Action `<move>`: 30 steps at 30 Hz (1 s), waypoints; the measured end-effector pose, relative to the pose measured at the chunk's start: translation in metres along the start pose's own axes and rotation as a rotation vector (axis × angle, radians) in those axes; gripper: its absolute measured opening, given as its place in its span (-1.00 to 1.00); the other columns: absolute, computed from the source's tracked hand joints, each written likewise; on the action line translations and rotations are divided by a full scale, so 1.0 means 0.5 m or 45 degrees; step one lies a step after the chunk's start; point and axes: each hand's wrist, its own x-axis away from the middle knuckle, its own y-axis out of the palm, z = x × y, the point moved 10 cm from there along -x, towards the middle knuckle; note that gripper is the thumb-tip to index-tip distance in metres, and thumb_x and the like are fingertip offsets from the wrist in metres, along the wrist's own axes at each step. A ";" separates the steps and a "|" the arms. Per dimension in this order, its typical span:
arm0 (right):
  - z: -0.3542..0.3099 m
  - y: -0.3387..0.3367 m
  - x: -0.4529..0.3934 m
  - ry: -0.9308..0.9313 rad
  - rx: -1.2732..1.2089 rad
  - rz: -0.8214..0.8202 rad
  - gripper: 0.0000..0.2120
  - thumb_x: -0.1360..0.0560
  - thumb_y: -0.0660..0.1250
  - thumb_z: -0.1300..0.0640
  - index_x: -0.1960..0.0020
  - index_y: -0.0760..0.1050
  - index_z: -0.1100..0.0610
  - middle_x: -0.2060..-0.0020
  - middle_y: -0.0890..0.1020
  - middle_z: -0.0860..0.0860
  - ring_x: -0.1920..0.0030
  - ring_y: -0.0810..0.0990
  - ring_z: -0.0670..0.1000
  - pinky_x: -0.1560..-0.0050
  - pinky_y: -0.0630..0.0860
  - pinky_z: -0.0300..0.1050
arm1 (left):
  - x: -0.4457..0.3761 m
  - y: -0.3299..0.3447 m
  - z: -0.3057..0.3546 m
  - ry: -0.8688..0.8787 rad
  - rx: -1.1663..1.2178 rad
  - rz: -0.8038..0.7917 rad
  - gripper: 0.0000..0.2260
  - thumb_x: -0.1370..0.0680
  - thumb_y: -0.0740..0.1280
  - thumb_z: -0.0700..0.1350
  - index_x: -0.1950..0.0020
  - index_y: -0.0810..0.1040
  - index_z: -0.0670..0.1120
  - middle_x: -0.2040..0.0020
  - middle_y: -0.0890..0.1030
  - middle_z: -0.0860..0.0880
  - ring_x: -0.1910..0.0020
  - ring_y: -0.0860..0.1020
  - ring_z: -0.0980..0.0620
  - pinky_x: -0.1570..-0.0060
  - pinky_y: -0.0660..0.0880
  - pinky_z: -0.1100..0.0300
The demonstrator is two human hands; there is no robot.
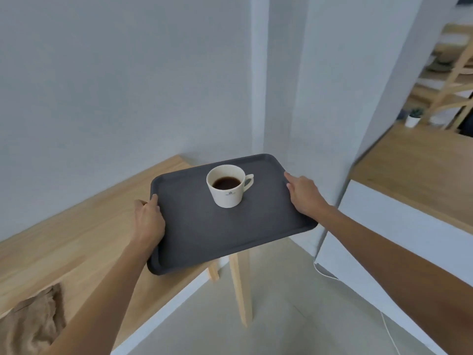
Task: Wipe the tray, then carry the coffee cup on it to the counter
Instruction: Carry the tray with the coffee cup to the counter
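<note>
We hold the dark grey tray (230, 226) in both hands, out in front of us and off the wooden table (84, 226) that runs along the wall on our left. Our left hand (148, 221) is clamped on the tray's left short edge, thumb lying over the rim and the other fingers tucked underneath where we cannot see them. Our right hand (304, 196) grips the right short edge the same way, thumb on top along the rim, fingers curled under.

The white coffee cup (226, 188) stands upright on the far half of the tray, near the middle between our two hands and touching neither. Its handle points to the right, and dark coffee fills it only partway. There is a small dark mark printed on its front, too small for us to read.

The tray's near left corner overlaps the table's edge from our viewpoint, while its right side hangs over the pale floor (268, 316) and the table's light wooden leg (239, 285). A crumpled tan cloth (33, 324) lies on the table at the bottom left, well apart from the tray.

To the right stands a counter (422, 175) with a wooden top and a white front, and a small potted plant (413, 117) sits at its far end. A white cable (325, 272) trails down by the counter's base
</note>
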 end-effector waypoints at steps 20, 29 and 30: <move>0.853 -0.497 0.282 0.783 -0.042 0.418 -0.61 -0.63 0.04 0.22 -0.45 0.28 0.18 -0.17 0.57 0.24 -0.16 0.54 0.27 -0.14 0.44 0.04 | 0.074 0.512 1.003 0.772 0.273 -0.376 -0.67 -0.60 0.06 -0.23 -0.34 0.42 -0.20 -0.05 0.39 -0.25 0.15 0.42 -0.16 -0.05 0.42 0.00; 1.117 -0.577 0.380 1.051 0.015 0.530 -0.68 -0.60 0.07 0.25 -0.32 0.38 0.23 -0.06 0.59 0.29 -0.03 0.56 0.31 -0.07 0.51 0.15 | 0.143 0.729 1.309 1.015 0.323 -0.540 -0.69 -0.61 0.07 -0.24 -0.31 0.43 -0.25 -0.03 0.41 -0.26 0.09 0.47 -0.25 -0.07 0.44 -0.04; 1.142 -0.577 0.384 1.074 0.024 0.541 -0.68 -0.60 0.07 0.24 -0.32 0.39 0.23 -0.07 0.59 0.29 -0.04 0.55 0.32 -0.08 0.51 0.16 | 0.145 0.759 1.336 1.038 0.309 -0.565 -0.67 -0.61 0.07 -0.24 -0.35 0.40 -0.24 -0.05 0.44 -0.29 0.06 0.47 -0.26 -0.07 0.44 -0.04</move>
